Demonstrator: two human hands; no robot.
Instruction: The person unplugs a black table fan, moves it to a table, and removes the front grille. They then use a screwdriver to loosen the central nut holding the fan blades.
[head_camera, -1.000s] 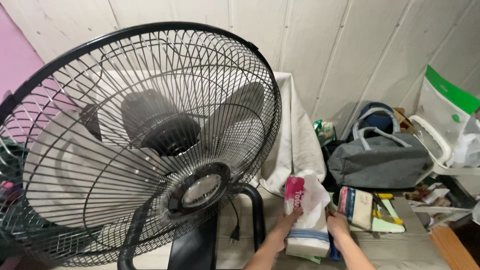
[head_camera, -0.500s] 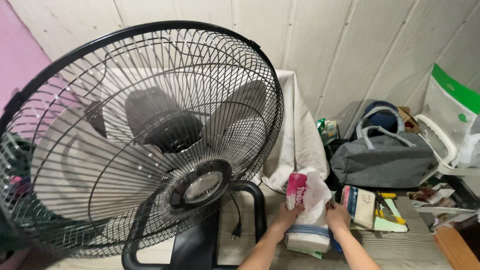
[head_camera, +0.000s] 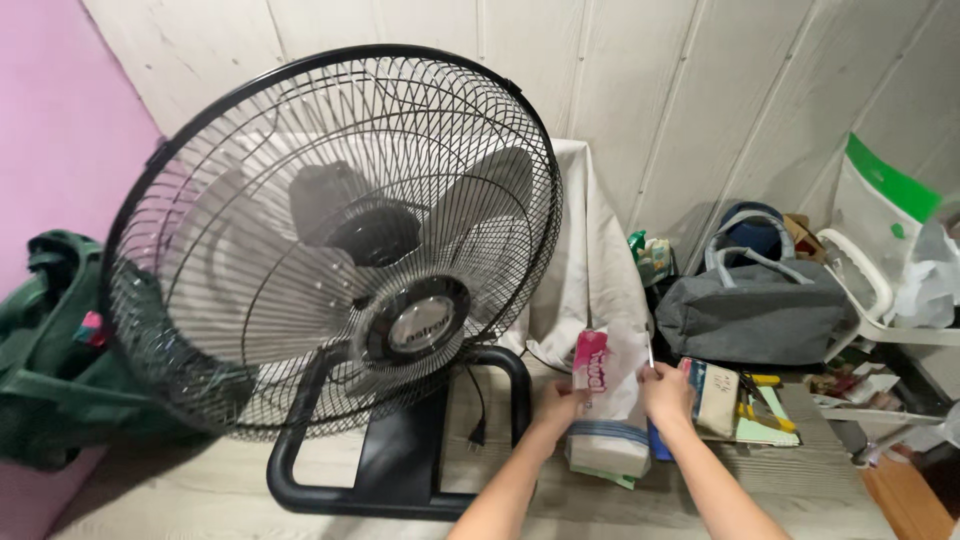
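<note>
A soft tissue pack (head_camera: 607, 410) in white plastic with a pink end panel and a blue-striped bottom stands on the grey wood-look floor (head_camera: 200, 490). My left hand (head_camera: 556, 405) grips its left side below the pink panel. My right hand (head_camera: 665, 392) pinches the upper right edge of the wrapper, fingers closed on the plastic. Both forearms reach in from the bottom edge. Right beside the pack on its left stands a large black floor fan (head_camera: 340, 240) with a wire cage, grey blades and a tubular base.
A grey handbag (head_camera: 755, 315) sits at the right against the white panelled wall. Next to my right hand lie a small striped pouch (head_camera: 712, 398), green papers and yellow-handled tools. A white cloth (head_camera: 590, 270) hangs behind the fan. A green bag (head_camera: 50, 350) rests at left by the pink wall.
The view pulled back and shifted, so the fan looks smaller and the green bag appears. My right hand rose from the pack's side to its upper right edge; the left hand stays on it.
</note>
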